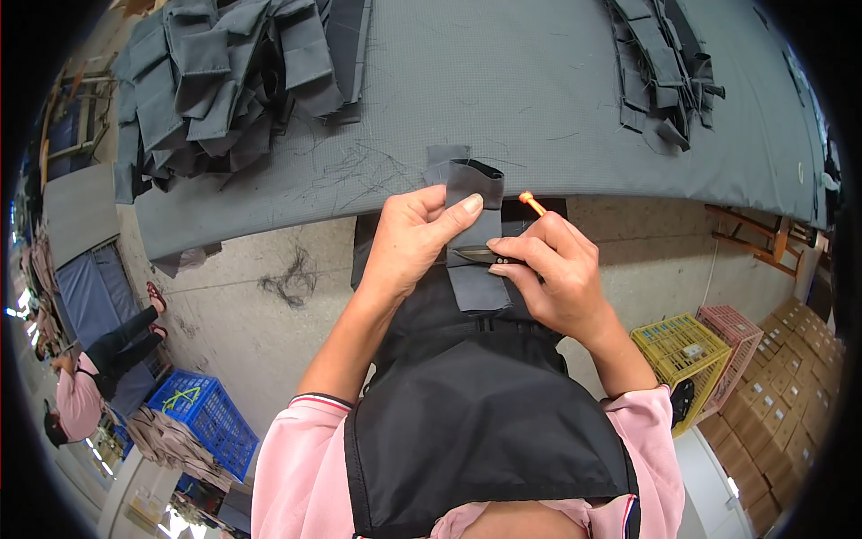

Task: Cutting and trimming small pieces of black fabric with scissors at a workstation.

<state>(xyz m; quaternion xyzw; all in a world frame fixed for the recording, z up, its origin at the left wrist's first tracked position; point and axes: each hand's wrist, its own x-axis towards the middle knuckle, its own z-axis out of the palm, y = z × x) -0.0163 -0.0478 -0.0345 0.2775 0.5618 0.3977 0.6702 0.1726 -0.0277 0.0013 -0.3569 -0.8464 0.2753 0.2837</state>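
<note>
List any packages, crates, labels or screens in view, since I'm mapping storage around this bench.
Cardboard boxes: stacked at far right, brown, rectangular.
Yellow crate: right on the floor, lattice plastic, with a small white tag.
Pink crate: just behind the yellow one.
Blue crate: lower left, lattice plastic.
No screens.

The grey piece point(474, 235) pinched in the fingers point(449, 214) of the left hand point(409, 242) is matt woven cloth, smooth and stiff at its folds. Against it, the right hand point(555, 274) holds small snips point(485, 256) of dull grey metal with an orange plastic-looking tip. Beyond the piece, the surface point(539, 99) wears a matt grey covering, finely textured, strewn with loose dark threads. Below the piece, the black apron point(476, 413) looks smooth, faintly sheened.
</note>
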